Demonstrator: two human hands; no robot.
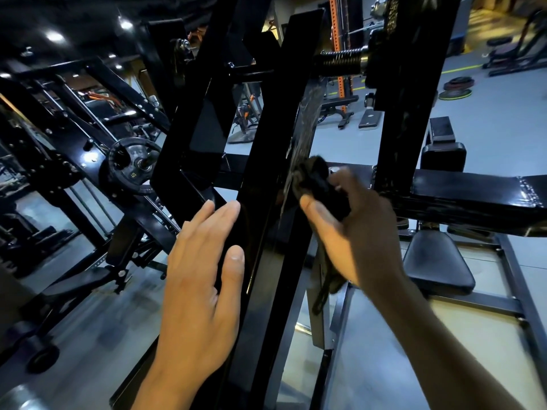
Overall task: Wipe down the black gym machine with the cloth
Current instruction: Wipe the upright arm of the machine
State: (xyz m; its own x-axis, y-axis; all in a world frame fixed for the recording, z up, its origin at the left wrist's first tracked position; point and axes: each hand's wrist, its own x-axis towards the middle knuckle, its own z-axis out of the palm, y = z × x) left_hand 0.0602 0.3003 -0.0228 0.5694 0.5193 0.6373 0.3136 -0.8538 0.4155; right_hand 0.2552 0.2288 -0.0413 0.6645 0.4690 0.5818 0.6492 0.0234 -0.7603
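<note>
1. Looking down from the head camera, the view shows a tall slanted beam of the black gym machine (268, 161) running from the bottom centre up to the top of the frame, with one hand on each side of it.
2. The right hand (352, 229) has its grip closed around a bunched black cloth (318, 184). The thumb lies along the near edge of the bundle and the fingers curl over its far side, blurred. The upper part of the cloth presses against the right face of the beam, where pale streaks show on the glossy paint. A loose tail of the cloth hangs below the palm, beside the beam.
3. The left hand (201, 276) holds nothing. Its grip is spread flat, fingers extended and close together, with the fingertips and thumb resting on the left face of the same beam, lower than the cloth.
4. A black padded seat (438, 261) sits lower right, beneath a horizontal black bar of the frame. A weight plate (130, 164) hangs on another machine at left. More plates (457, 88) lie on the grey floor (488, 119) in the distance.
</note>
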